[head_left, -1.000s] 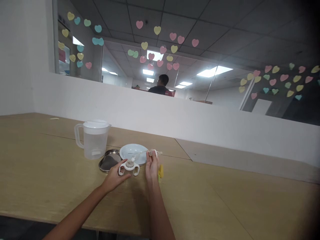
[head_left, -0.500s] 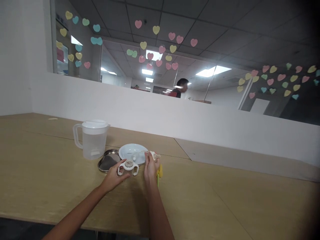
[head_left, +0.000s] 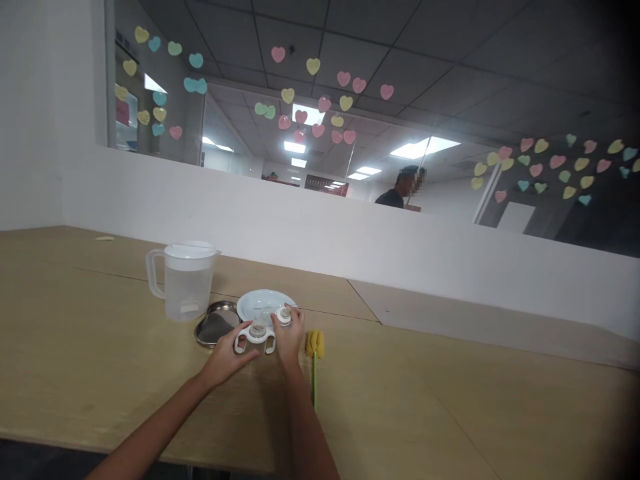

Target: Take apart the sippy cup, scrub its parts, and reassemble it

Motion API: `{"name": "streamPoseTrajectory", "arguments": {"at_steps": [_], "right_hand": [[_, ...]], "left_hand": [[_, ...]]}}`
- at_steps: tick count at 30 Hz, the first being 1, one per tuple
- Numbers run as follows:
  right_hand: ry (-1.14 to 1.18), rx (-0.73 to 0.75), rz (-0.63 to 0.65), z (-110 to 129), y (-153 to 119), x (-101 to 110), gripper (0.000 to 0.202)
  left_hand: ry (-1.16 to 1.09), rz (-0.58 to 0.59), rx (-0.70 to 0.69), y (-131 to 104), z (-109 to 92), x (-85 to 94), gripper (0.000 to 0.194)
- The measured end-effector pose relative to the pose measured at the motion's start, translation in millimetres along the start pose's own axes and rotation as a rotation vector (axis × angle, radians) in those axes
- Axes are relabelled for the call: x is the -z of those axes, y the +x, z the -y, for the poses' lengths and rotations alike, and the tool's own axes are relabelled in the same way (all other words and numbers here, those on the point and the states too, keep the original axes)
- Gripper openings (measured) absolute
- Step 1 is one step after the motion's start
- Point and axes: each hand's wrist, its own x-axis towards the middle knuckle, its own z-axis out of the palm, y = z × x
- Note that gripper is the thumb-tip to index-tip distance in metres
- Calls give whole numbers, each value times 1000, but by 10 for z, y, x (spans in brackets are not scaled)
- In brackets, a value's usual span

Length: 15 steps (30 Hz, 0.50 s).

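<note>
My left hand [head_left: 227,355] is wrapped round a clear baby bottle [head_left: 257,331] with a white collar and two curved side handles; its threaded mouth is uncovered and faces up. Pinched in the fingers of my right hand [head_left: 290,340] is the bottle's white ring cap [head_left: 284,315], held just right of and above the mouth, apart from it. Behind both hands lies a pale blue-white plate [head_left: 260,299], partly hidden, with something clear in it that I cannot make out. A kidney-shaped metal tray [head_left: 217,325] sits beside my left hand.
A lidded clear pitcher [head_left: 187,287] stands on the wooden table [head_left: 425,400] behind the tray. Right of my right hand lies a yellow sponge brush [head_left: 315,343] with a green handle. A white wall [head_left: 280,220] with a window rises behind; a person [head_left: 400,190] is beyond the glass.
My right hand has moved left with the cap, closer to the bottle mouth, and turned it. More of the sponge brush now shows. The person behind the glass has moved right.
</note>
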Motion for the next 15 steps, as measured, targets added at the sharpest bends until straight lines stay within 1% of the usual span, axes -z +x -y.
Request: {"name": "streamPoseTrajectory", "arguments": {"at_steps": [3, 10, 15], "right_hand": [[-138, 86, 20, 17, -8, 16, 32], [-161, 126, 42, -3, 1, 23, 23], [-199, 113, 29, -29, 11, 23, 18]], "left_hand": [[5, 1, 1, 0, 7, -4, 66], [-36, -11, -6, 4, -40, -1, 63], [-15, -3, 14, 4, -70, 9, 64]]}}
